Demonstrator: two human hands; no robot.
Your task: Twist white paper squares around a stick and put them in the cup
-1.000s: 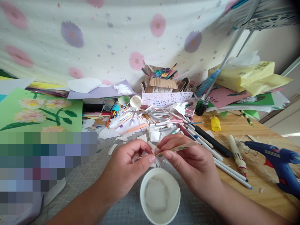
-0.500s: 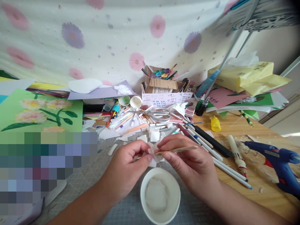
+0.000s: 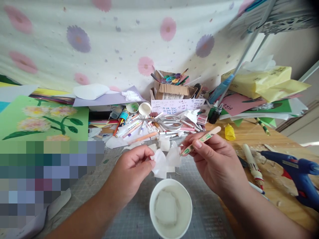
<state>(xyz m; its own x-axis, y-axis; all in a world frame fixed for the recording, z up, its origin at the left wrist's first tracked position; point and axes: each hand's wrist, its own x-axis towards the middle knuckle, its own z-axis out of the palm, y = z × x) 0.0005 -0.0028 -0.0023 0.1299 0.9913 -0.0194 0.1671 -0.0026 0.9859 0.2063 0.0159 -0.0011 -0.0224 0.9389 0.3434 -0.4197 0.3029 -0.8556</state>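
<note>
White paper [image 3: 160, 163], thin and translucent, is pinched in the left hand [image 3: 136, 166] at twelve o'clock from a round white bowl [image 3: 170, 230]; the right hand [image 3: 211, 156] grips a flat, round-ended wooden stick [image 3: 204, 137], now drawn away toward one o'clock.

White card [image 3: 177, 105] apparently reads "15 224 7:00".

We are keeping our left hand [image 3: 133, 169] and right hand [image 3: 219, 162] bare, short thumbnails showing; behind each grip, our forearms [image 3: 86, 210] are narrowing toward uncovered wrists.
</note>
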